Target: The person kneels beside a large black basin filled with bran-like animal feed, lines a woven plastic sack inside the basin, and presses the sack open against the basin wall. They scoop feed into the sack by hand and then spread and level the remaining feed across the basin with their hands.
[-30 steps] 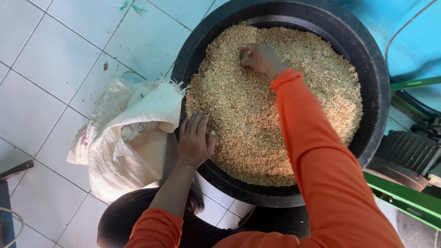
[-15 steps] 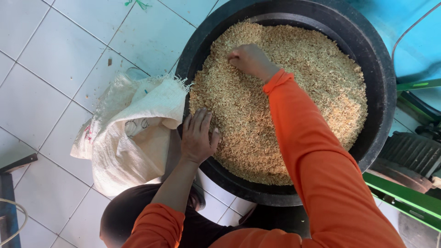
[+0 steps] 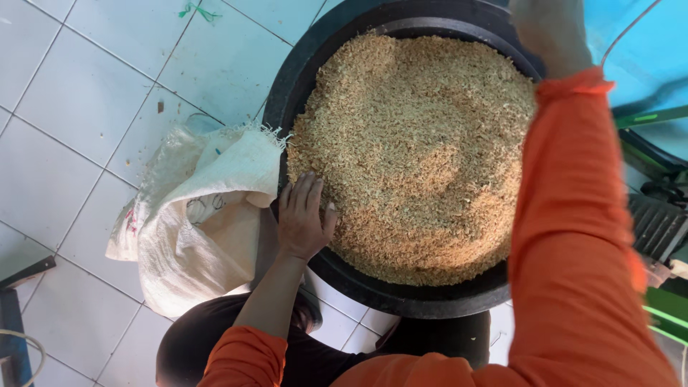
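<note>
A big round black tub (image 3: 287,93) holds a heap of tan, husk-like grain (image 3: 416,158). My left hand (image 3: 304,215) lies palm down on the tub's near-left rim, fingers stretched flat toward the grain, holding nothing. My right hand (image 3: 552,32) is raised above the tub's far right side, close to the camera and blurred; its orange sleeve (image 3: 573,215) crosses the right part of the view. Whether it holds any grain cannot be seen.
A white woven sack (image 3: 201,222) lies crumpled on the pale tiled floor (image 3: 72,107), against the tub's left side. Green and black machine parts (image 3: 656,222) stand at the right edge. A dark metal piece (image 3: 14,315) shows at the lower left.
My right hand has lifted out of the grain and moved up toward the tub's far right side. My left hand has stayed on the rim.
</note>
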